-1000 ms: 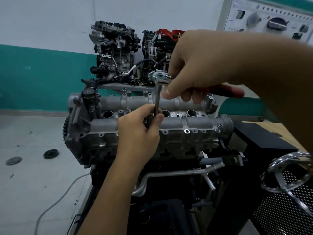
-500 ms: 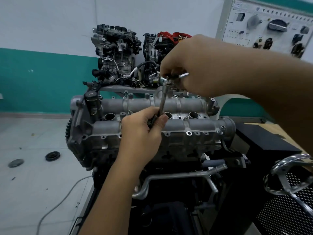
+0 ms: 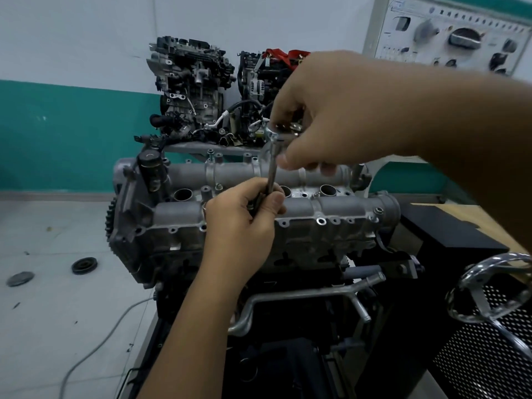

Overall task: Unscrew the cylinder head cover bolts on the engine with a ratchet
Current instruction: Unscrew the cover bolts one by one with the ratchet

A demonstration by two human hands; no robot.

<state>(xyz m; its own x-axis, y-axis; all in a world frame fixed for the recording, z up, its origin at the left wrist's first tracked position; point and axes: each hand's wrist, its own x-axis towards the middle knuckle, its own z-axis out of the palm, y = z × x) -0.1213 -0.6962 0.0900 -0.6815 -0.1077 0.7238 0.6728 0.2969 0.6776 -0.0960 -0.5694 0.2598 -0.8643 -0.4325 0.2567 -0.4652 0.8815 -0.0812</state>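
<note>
The engine [image 3: 184,249] sat front and centre on its black stand [image 3: 288,355], grey cylinder head cover [image 3: 331,208] facing up, open round ports in a row along its middle. Behind it, two more engines [image 3: 190,90] stood on a metal shelf against the green-and-white wall. Far right, a chrome handwheel [image 3: 486,286] hung over a perforated black panel [image 3: 483,349].

And there was the right hand [image 3: 334,110], reaching in from the right, fingers curled down over the ratchet [image 3: 273,136] head and gripping it from above. The extension bar [image 3: 272,171] dropped nearly upright from that head toward the middle of the cover. The left hand [image 3: 244,223] came up from below, thumb and fingers pinching the bar's lower end just above the cover. The bolt under the socket was hidden by that hand. On the floor at left lay two dark round caps [image 3: 84,265].
</note>
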